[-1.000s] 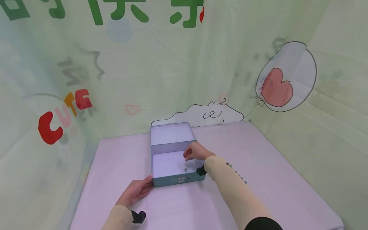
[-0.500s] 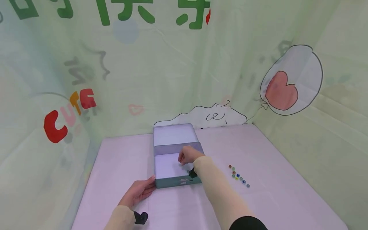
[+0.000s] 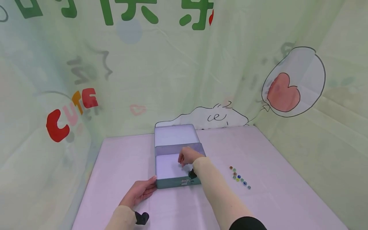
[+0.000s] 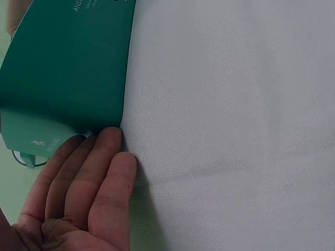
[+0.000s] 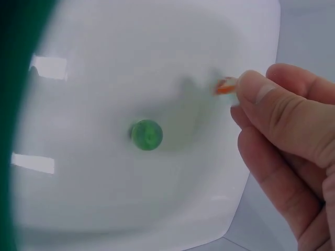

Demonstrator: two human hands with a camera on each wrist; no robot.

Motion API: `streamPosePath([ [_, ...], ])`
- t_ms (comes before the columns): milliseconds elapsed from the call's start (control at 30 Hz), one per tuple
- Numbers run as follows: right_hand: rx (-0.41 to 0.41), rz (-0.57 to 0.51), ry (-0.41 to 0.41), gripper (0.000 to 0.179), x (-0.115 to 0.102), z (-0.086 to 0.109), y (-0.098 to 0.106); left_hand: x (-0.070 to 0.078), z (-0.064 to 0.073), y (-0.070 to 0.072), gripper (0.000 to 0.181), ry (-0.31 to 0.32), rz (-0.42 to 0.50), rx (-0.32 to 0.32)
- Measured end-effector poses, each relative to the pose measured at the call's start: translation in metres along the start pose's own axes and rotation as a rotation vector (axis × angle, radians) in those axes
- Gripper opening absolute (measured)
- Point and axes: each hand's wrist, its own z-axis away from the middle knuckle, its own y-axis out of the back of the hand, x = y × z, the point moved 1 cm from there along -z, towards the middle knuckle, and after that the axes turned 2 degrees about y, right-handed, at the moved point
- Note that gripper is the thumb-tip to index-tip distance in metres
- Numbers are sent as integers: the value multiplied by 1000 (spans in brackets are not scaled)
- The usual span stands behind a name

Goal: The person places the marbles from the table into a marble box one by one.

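An open teal box point(image 3: 172, 183) with a white inside stands on the table, its lid tipped back behind it. My right hand point(image 3: 189, 156) is over the box, pinching a clear marble with an orange streak point(image 5: 225, 86) between thumb and fingers. A green marble point(image 5: 147, 135) lies on the box floor beside it in the right wrist view. My left hand point(image 3: 141, 191) touches the box's front left corner. Its fingers point(image 4: 86, 180) lie nearly straight against the teal wall in the left wrist view, where the thumb is mostly hidden.
Several coloured marbles point(image 3: 237, 179) lie loose on the table to the right of the box. A pale cloth point(image 3: 126, 153) covers the table. Printed curtains point(image 3: 143, 70) hang behind and along both sides.
My right hand has moved left and lower over the box, then stayed almost still. More loose marbles show beside the right sleeve. My left hand keeps its place at the corner.
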Motion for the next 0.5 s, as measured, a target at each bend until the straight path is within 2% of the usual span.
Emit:
streamPosePath([
  [167, 11, -38, 1, 16, 1, 4, 3, 0, -1, -1, 81, -3, 3, -6],
  [267, 25, -107, 15, 17, 5, 8, 6, 0, 0, -1, 79, -7, 3, -11],
  [367, 60, -249, 18, 17, 17, 15, 12, -1, 0, -1, 76, -6, 1, -13],
  [500, 160, -444, 10, 20, 46, 32, 21, -2, -1, -1, 76, -5, -2, -10],
])
